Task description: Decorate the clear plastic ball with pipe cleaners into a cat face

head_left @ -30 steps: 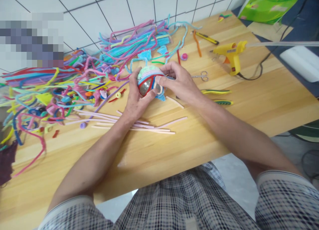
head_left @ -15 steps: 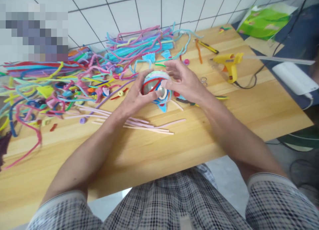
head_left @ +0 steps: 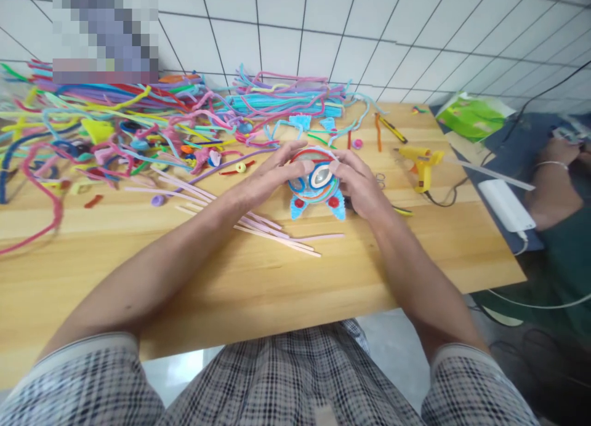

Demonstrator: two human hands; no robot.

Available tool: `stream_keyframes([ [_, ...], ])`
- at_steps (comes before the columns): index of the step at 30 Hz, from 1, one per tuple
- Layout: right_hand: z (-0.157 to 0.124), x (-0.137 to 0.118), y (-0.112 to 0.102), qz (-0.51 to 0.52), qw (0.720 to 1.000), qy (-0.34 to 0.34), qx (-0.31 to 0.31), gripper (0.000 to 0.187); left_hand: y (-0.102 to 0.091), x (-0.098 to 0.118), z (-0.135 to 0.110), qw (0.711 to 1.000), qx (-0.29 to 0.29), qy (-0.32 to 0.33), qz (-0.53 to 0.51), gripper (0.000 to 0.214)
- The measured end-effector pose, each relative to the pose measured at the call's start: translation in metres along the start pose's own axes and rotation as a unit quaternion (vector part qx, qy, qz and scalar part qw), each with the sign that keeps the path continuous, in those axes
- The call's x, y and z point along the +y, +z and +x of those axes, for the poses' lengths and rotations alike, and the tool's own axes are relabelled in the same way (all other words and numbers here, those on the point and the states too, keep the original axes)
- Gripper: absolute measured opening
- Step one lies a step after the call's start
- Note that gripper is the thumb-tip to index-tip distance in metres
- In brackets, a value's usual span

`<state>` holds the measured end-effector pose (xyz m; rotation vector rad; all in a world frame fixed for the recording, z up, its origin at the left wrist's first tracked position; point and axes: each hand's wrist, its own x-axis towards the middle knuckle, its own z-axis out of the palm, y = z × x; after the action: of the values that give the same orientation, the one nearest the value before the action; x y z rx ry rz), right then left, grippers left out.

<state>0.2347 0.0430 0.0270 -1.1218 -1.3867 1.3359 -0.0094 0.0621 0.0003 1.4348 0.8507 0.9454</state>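
Between my two hands is a round pipe-cleaner animal head (head_left: pixel 315 194), with a shiny see-through middle, a red band, blue and white eye rings and two blue ears with red centres pointing towards me. My left hand (head_left: pixel 276 172) grips its left side, thumb on the face near the left eye ring. On the other side, my right hand (head_left: pixel 359 183) curls round the rim with its fingers by the white eye ring. The fingers' undersides are hidden. Pale pink and lilac pipe cleaners (head_left: pixel 318 236) lie loose on the wooden table (head_left: pixel 277 290), just nearer to me.
A tangled heap of coloured pipe cleaners (head_left: pixel 152 121) covers the left, with a blue bundle (head_left: pixel 286 103) by the tiled wall. To the right lie a yellow glue gun (head_left: pixel 421 161), a utility knife (head_left: pixel 393 129) and scissors (head_left: pixel 380 180). Another person's hand (head_left: pixel 556 155) is at far right.
The animal head has been turned so both ears and eye rings now show. My right hand has closed in on its side. The camera view has shifted, bringing another person's arm in at right.
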Motion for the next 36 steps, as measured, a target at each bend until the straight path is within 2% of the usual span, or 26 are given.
stream_keyframes([
  [4,0.003,0.008,0.000,0.003,0.999,-0.001,0.039,0.048,0.004,-0.003,0.001,1.000,-0.004,0.009,0.011,0.110],
  [9,0.002,0.014,0.002,-0.005,0.999,-0.010,0.050,0.049,0.005,-0.008,0.001,0.998,-0.018,0.029,0.049,0.111],
  [14,0.001,0.016,0.007,-0.001,0.998,-0.017,0.052,0.046,0.003,-0.011,0.002,0.996,-0.028,0.036,0.070,0.122],
  [24,0.004,0.025,0.009,0.034,0.996,-0.011,0.086,0.053,0.005,-0.016,0.003,0.997,-0.009,0.054,0.058,0.133],
  [30,0.003,0.025,0.013,0.037,0.996,0.014,0.081,0.054,0.010,-0.009,0.000,0.997,0.000,0.045,0.058,0.127],
  [36,0.001,0.024,0.017,0.034,0.995,0.011,0.090,0.054,0.008,-0.009,-0.002,0.997,-0.005,0.047,0.061,0.118],
])
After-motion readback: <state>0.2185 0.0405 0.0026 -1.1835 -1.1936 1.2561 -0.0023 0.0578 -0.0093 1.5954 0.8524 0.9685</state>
